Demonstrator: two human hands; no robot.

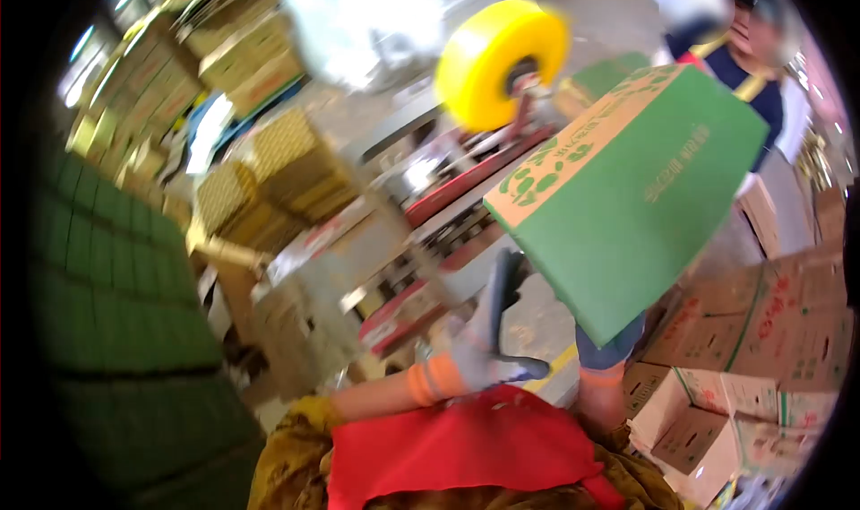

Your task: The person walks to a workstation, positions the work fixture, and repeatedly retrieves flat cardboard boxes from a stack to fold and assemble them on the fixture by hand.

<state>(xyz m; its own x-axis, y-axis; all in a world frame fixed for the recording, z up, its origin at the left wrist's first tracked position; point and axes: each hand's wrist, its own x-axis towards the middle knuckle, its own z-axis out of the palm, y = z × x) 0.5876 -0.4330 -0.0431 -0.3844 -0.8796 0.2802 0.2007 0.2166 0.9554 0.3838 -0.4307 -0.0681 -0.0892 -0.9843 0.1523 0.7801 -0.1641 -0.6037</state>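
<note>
A tall green stack (125, 277) fills the left side, and printed brown cartons (797, 322) lie at the lower right, with an open carton (690, 438) nearest the wearer. The green box (645, 187), tilted, is in front of the wearer and to the right, above the floor; a co-worker (757, 89) stands beyond its far end, and whether they touch it I cannot tell. A yellow wheel (502, 62) is beyond the box, to its left. The gloved left grip (475, 344) is apart, thumb and fingers spread, clear of the box. The right grip (612, 332) is at the box's lower edge, mostly hidden behind it, so I cannot tell how its fingers stand. The step in hand looks like carrying or turning the box; the next move seems to call for steadying it with the left grip
</note>
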